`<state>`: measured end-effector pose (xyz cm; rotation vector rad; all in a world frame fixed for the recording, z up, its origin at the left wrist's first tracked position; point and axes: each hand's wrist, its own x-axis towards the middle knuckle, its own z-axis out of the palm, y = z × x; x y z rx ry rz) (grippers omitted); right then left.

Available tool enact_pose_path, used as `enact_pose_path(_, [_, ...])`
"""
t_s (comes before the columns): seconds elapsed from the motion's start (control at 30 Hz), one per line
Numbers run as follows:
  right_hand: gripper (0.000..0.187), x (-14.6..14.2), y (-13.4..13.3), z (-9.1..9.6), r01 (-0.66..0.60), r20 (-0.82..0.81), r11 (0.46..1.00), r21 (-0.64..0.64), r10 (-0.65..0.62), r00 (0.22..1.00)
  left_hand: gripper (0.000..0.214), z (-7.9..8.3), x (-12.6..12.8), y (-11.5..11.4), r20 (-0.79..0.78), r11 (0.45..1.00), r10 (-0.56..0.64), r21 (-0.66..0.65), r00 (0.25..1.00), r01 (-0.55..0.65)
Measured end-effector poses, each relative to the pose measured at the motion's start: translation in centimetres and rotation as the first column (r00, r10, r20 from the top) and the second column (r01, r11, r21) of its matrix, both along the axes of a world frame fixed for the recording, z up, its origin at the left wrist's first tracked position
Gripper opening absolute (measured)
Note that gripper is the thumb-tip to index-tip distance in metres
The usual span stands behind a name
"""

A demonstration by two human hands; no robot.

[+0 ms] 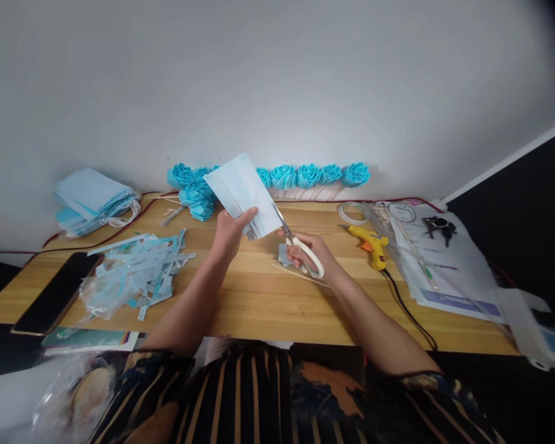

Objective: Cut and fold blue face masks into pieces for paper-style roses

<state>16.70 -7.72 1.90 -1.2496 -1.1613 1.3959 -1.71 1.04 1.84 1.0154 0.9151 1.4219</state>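
My left hand (231, 231) pinches a pale blue disposable face mask (240, 188), thumb on its near face, and holds it tilted above the table. The ear loops do not show on it. Scissors (311, 259) with white handles are in my right hand (314, 250), fingers through the grips. Their blades meet the mask's right edge; how far they are parted is hard to see. Under my right hand lie a small pale blue scrap (283, 254) and a thin wooden stick (298, 274). Behind the mask, several blue crepe-like flowers (308, 176) lean along the wall.
A stack of masks (90, 194) sits at the back left, with cut strips (143, 271) and a phone (55, 293) nearer me. To the right are a yellow glue gun (374, 246) with a black cord, a tape roll (354, 213), keys (439, 228) and papers (472, 253).
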Motion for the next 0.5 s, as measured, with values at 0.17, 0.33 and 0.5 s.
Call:
enact_pose_path(0.17, [0.059,0.0,0.1,0.0,0.01,0.001,1.0,-0.012,-0.01,1.0,0.053,0.1,0.0,0.0,-0.003,1.0,-0.003,0.002,1.0,0.003])
enact_pose_path(0.33, [0.056,0.2,0.3,-0.6,-0.014,-0.002,1.0,0.018,0.014,1.0,0.056,-0.2,-0.1,0.2,-0.003,1.0,-0.004,0.003,1.0,0.004])
enact_pose_path(0.5, [0.059,0.3,0.5,-1.2,-0.021,-0.018,1.0,0.022,0.022,1.0,0.055,-0.4,0.0,0.1,0.0,0.999,-0.031,0.008,1.0,0.031])
